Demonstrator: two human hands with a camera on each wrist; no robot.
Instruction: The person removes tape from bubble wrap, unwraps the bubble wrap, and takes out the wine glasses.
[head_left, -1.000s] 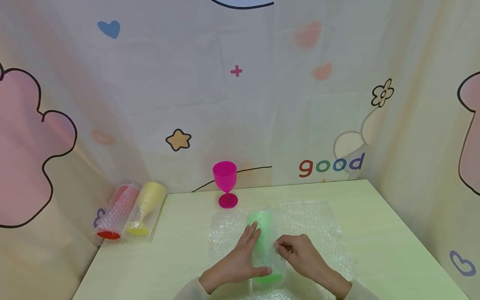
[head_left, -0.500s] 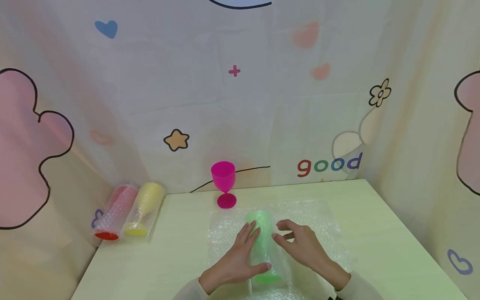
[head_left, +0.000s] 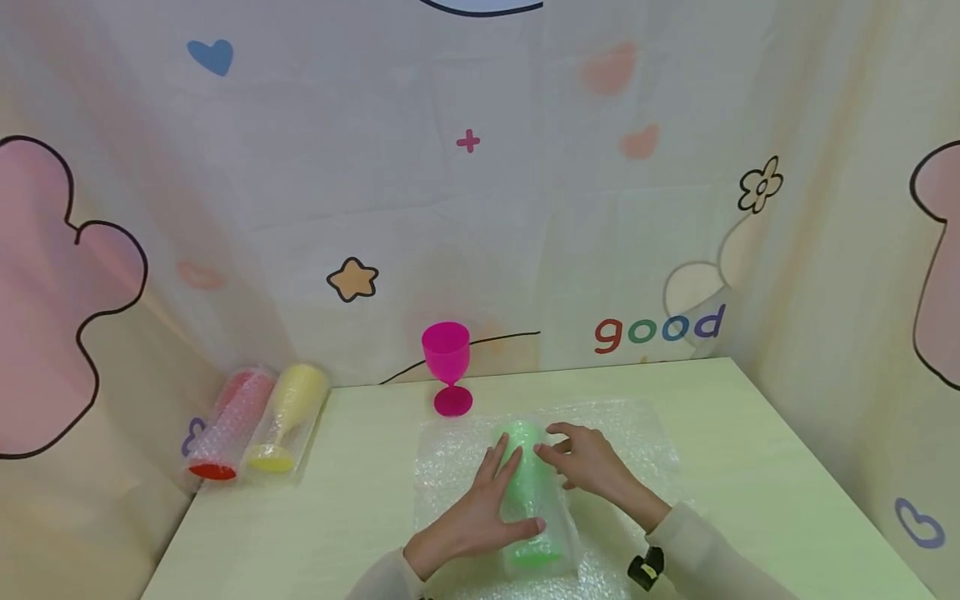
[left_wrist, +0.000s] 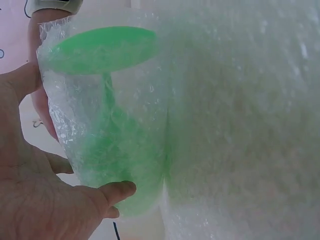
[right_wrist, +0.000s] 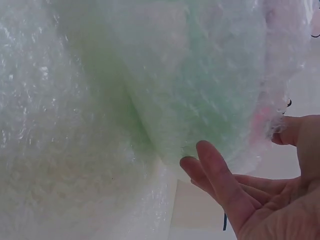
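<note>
A green goblet [head_left: 529, 483] lies in bubble wrap near the table's front, its bowl pointing away from the person and its foot nearest. My left hand [head_left: 480, 512] rests along its left side with fingers spread; the thumb lies over the stem end. In the left wrist view the green foot [left_wrist: 102, 50] shows clearly through the film. My right hand [head_left: 588, 462] is at the bowl's right side, thumb and fingers apart, fingertips at the wrap. The right wrist view shows those fingers [right_wrist: 220, 175] against the wrapped bowl [right_wrist: 215, 105].
A loose bubble wrap sheet [head_left: 622, 433] spreads under and right of the goblet. Behind it stands an upright pink goblet [head_left: 447, 354]. At the table's left edge lie a wrapped red goblet [head_left: 232, 425] and a wrapped yellow goblet [head_left: 288, 417]. A printed curtain [head_left: 510, 225] hangs behind.
My right hand has loosened its pinch on the wrap and moved up toward the bowl's rim. More film now covers the goblet's right side and foot. The left hand stays nearly in place.
</note>
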